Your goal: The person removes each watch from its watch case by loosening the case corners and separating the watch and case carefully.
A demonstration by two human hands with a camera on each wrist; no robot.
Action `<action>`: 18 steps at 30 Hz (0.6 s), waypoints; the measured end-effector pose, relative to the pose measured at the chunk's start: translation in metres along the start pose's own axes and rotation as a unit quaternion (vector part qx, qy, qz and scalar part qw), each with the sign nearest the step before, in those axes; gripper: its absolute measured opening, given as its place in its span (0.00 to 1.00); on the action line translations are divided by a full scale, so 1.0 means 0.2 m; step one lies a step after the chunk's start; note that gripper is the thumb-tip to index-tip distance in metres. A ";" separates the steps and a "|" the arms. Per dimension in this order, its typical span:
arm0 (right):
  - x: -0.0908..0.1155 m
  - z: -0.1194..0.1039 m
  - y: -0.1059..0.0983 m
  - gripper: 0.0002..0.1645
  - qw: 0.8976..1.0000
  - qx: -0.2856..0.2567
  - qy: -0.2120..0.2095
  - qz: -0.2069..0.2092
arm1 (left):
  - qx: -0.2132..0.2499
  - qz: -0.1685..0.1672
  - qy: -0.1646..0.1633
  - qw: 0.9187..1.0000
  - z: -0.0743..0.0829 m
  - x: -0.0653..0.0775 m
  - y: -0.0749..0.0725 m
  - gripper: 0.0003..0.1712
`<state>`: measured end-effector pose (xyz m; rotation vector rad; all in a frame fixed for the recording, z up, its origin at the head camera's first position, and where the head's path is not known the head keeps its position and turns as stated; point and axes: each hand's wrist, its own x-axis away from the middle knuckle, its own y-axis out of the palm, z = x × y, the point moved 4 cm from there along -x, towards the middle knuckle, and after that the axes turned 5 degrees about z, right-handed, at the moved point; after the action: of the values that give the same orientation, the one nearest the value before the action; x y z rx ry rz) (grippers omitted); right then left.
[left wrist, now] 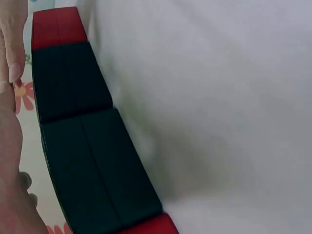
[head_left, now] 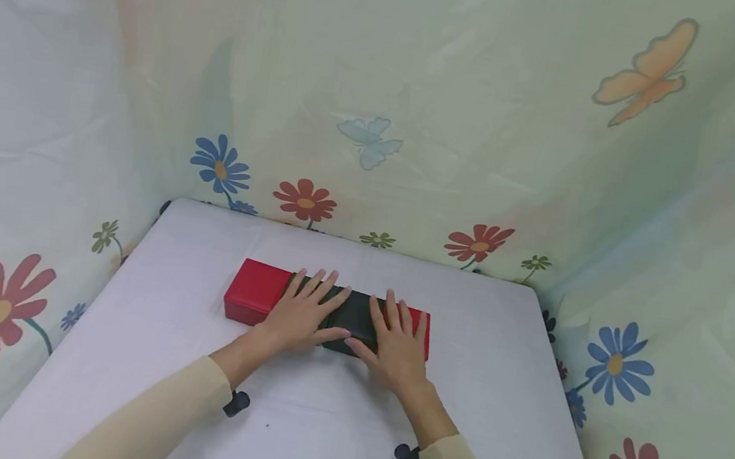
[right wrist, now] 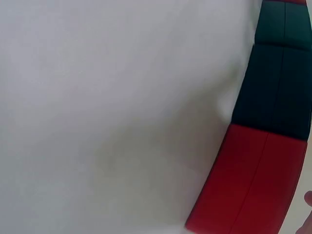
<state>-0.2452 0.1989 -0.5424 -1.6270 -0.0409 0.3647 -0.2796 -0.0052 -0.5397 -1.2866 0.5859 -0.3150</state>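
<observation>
Red and dark green boxes stand side by side in one row on the white-covered table. A red box (head_left: 258,287) forms the left end, and dark green boxes (head_left: 358,314) make up the middle. Another red box (right wrist: 248,180) closes the right end, partly hidden by the hand in the head view. My left hand (head_left: 299,314) rests on the left part of the row with fingers spread over a dark green box. On the right part lies my right hand (head_left: 399,348), its fingers spread too and reaching onto the red box. Both thumbs point inward along the near side.
The table (head_left: 312,426) carries a white cloth. Around its far and side edges hang pale curtains (head_left: 434,58) printed with flowers and butterflies. Small black pieces (head_left: 237,404) show at both wrists, beside the beige sleeves (head_left: 158,416).
</observation>
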 end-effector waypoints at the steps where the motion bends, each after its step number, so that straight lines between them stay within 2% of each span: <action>1: 0.01 0.01 0.00 0.59 1.000 -0.003 0.001 0.003 | 0.003 -0.002 0.002 1.000 0.01 -0.01 0.01 0.52; 4: 0.02 0.06 0.00 0.59 1.000 -0.016 0.003 0.015 | 0.014 -0.010 0.014 1.000 0.05 -0.04 0.03 0.51; 8: 0.05 0.14 0.01 0.59 0.999 -0.036 0.012 0.024 | 0.019 -0.025 0.048 0.998 0.11 -0.08 0.05 0.52; 13: 0.07 0.21 -0.01 0.58 0.998 -0.054 0.030 0.014 | 0.008 -0.038 0.085 0.996 0.17 -0.12 0.07 0.52; 18: 0.07 0.25 -0.03 0.58 0.997 -0.057 0.044 0.002 | 0.011 -0.041 0.096 0.995 0.22 -0.14 0.08 0.51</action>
<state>-0.2434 0.2508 -0.5412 -1.7544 0.0077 0.2984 -0.2788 0.0496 -0.5413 -1.2685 0.6905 -0.5157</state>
